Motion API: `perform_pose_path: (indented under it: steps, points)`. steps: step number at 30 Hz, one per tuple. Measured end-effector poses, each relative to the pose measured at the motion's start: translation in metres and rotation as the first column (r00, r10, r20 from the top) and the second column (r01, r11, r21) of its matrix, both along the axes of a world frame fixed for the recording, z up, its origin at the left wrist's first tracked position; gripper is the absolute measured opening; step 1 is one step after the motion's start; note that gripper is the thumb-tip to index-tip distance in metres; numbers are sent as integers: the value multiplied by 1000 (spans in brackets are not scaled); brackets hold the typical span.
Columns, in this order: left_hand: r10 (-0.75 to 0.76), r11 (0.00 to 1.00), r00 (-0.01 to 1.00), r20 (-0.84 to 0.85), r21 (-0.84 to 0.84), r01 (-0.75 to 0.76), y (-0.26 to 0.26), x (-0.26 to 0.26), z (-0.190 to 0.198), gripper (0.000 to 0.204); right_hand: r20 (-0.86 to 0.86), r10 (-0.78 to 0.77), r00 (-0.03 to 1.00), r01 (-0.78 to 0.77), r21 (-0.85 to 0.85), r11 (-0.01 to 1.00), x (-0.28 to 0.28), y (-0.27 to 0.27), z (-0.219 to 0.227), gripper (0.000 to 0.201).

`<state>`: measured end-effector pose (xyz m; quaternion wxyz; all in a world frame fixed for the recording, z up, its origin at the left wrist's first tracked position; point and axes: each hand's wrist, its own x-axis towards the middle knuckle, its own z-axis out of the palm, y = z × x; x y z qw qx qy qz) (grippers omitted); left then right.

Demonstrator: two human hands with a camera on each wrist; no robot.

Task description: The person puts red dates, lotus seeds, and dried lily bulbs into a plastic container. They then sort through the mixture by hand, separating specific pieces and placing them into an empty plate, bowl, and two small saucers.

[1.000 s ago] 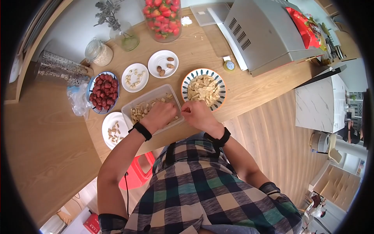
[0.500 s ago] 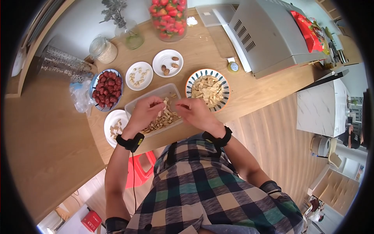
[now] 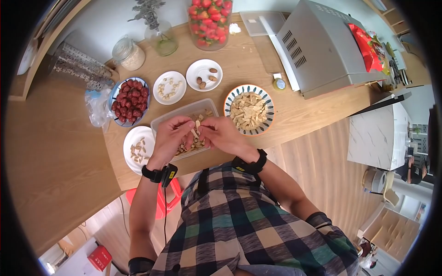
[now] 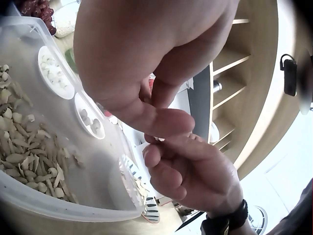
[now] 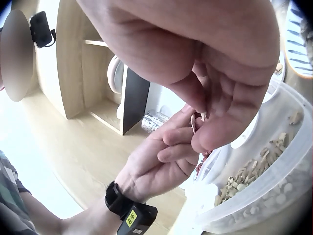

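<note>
Both hands meet over a clear plastic tub [image 3: 209,102] of pale dried pieces [image 4: 29,161]. My left hand [image 3: 171,138] pinches a thin pale dried slice [image 3: 194,133] between thumb and fingers. Close against it, my right hand [image 3: 224,134] has thumb and fingertips together at another pale piece [image 3: 198,124]. From the right wrist, the slice's thin edge [image 5: 193,124] shows between the two hands' fingertips. The fingers hide most of both pieces. A patterned bowl [image 3: 226,112] of pale flat slices stands right of the tub, and a white plate [image 3: 130,158] with several brownish pieces lies to its left.
Behind the tub are two white plates, one with small pale pieces [image 3: 162,97] and one with brown nuts [image 3: 213,71]. Red dates [image 3: 131,99] fill a blue-rimmed plate at left. Jars stand at the back, including one of strawberries [image 3: 209,25]. A grey appliance [image 3: 317,50] is at right.
The left hand has risen from among the tub's pieces and turned palm-in to meet the right hand. The pale slices now show between their fingertips.
</note>
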<state>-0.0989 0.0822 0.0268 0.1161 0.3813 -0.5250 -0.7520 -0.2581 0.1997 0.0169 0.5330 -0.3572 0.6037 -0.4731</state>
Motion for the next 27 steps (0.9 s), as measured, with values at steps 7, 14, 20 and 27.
perform_pose_path:
  steps: [7,14,20,27]
  points:
    - [24,999,1000,-1,-28,-24,2,-2,-7,17,117,-2,993,5,-25,1000,1,1,-2,22]
    - [-11,999,999,-33,52,13,4,-6,-3,22,67,-42,997,45,-39,998,-3,5,5,21]
    - [-153,964,985,77,-207,166,-14,17,-19,21,-614,-237,753,223,-102,970,-53,30,1,21]
    - [-312,488,834,455,-677,551,-19,38,-39,19,-846,-203,492,325,-38,945,-104,51,-36,19]
